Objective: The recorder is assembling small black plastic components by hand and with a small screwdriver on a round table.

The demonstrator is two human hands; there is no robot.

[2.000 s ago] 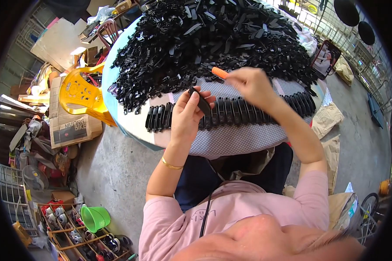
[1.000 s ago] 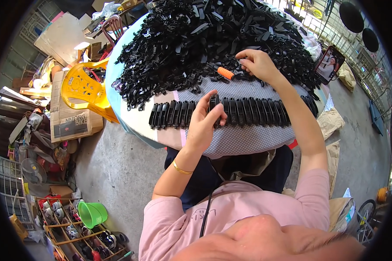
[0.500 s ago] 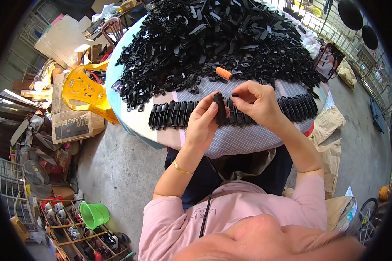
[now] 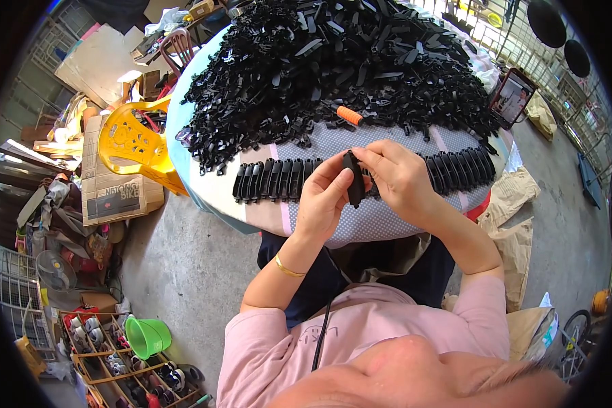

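Observation:
Over the near side of the round table, my left hand (image 4: 325, 198) grips a long, dark plastic piece (image 4: 353, 181) between thumb and fingers, standing nearly upright. My right hand (image 4: 398, 178) pinches at the upper end of that piece; the small black part in its fingertips is mostly hidden. Beneath both hands runs a curved row of similar black plastic pieces (image 4: 273, 179), set side by side; the hands cover its middle. Beyond lies a big heap of loose black plastic parts (image 4: 340, 61). A tool with an orange handle (image 4: 349, 114) rests at the heap's near edge.
The table wears a patterned cloth (image 4: 360, 230). A phone (image 4: 512, 99) stands at its right edge. To the left are a yellow plastic chair (image 4: 132, 139) and a cardboard box (image 4: 109, 187). A green bucket (image 4: 148, 337) sits by a shoe rack (image 4: 126, 370) at lower left.
My right hand has moved left, bringing the small black part against the top of the long piece. My left hand has shifted slightly right and down, turning the piece a little.

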